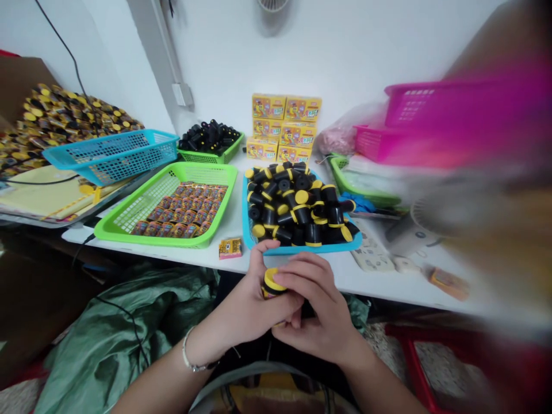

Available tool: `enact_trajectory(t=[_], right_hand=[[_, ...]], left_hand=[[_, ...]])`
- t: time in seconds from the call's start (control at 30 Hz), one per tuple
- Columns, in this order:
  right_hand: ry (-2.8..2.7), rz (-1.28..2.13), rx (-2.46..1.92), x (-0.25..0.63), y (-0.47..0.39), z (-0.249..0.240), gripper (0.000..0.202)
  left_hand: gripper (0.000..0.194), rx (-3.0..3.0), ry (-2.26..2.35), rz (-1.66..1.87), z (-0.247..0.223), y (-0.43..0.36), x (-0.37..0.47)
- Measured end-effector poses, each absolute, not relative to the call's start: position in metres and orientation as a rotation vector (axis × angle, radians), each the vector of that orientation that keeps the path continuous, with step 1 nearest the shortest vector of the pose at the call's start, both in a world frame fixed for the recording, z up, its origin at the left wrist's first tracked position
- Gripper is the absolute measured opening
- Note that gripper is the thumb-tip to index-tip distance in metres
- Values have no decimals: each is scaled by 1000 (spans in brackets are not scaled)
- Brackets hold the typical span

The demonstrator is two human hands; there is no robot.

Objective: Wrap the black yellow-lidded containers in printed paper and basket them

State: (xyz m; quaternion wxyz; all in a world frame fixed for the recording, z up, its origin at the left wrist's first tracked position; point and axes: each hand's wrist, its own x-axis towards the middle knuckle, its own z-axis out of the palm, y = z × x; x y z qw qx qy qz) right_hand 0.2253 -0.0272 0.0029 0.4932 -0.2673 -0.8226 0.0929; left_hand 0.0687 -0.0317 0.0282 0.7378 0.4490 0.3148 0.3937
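Note:
A small black cylinder with a yellow lid and a colourful printed wrap is between my two hands in front of the table edge. My left hand is closed around its side, index finger raised. Over its right side my right hand curls, with fingertips at the lid; its lower part is hidden by my fingers. Just beyond my hands stands a blue basket heaped with plain black cylinders with yellow lids. A small yellow and pink packet lies left of it.
A green basket holds rows of printed pieces. Behind are an angled blue basket, black parts and stacked yellow boxes. Blurred pink baskets and a fan stand right. Green sacking hangs below.

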Motion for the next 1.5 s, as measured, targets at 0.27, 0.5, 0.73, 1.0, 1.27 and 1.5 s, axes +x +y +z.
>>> enact_trajectory(t=[0.27,0.5,0.73,1.0,1.27,1.5], right_hand=[[-1996,184,-522,222,-27,7,74],[-1978,311,-550,222,-32,5,76],[-2029,112,-520,225,-26,9,66],[-2041,270,-675,234,-28,10,75],[-1661,973,-1029,231,-27,28,27],[-1615,918,-1135,224,-32,31,24]], left_hand=[[82,1084,633,853,30,-31,60],[77,928,521,780,32,-31,61],[75,1046,682,973,36,-34,71],[65,1274,928,1103,28,-33,70],[61,2134,1221,1156,1,-29,61],[61,2451,1520,997,-3,-33,63]])
